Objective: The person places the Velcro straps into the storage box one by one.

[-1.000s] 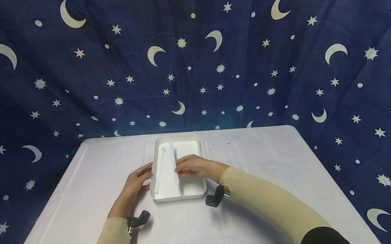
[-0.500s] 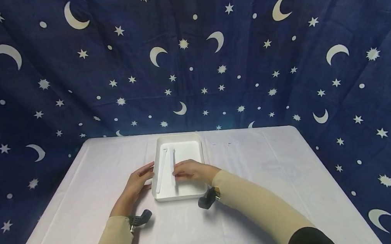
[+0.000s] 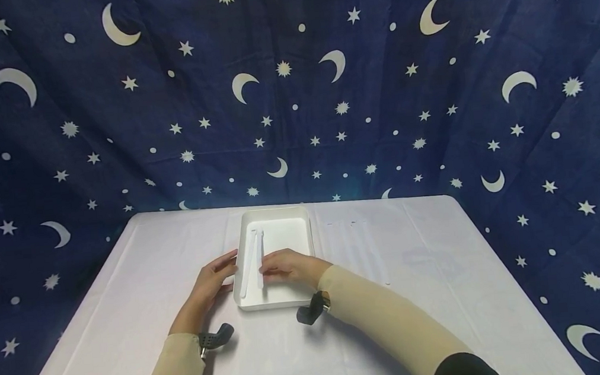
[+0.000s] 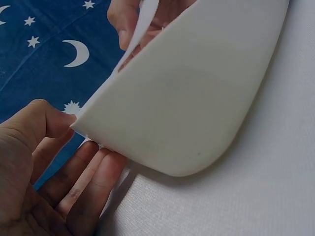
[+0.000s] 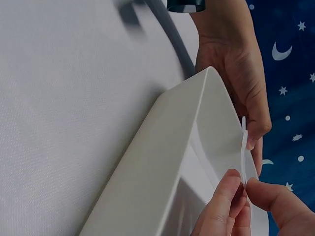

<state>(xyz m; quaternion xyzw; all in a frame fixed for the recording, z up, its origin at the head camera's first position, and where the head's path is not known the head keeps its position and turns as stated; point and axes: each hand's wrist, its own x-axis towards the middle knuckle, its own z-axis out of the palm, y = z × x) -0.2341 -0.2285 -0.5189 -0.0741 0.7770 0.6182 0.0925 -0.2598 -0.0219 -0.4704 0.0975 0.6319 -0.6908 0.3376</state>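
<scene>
A white rectangular tray (image 3: 285, 230) stands on the covered table. My left hand (image 3: 211, 283) holds its left side; the left wrist view shows the thumb on the rim and fingertips against the outer wall (image 4: 182, 103). Over the tray, my right hand (image 3: 289, 264) pinches a long, thin white strip (image 5: 243, 157) between thumb and fingers, pointing away from me. A second white strip (image 3: 247, 269), with a small head at its far end, lies slanted along the tray's left side. The two strips nearly meet at their far ends.
Several faint, pale strips (image 3: 359, 248) lie on the white tablecloth (image 3: 428, 307) to the right of the tray. Behind the table hangs a dark blue cloth (image 3: 294, 122) with moons and stars. A dark camera mount sits on each wrist.
My right hand has moved left and slightly nearer me, bringing the held strip close beside the lying one. The left hand stays at the tray's side.
</scene>
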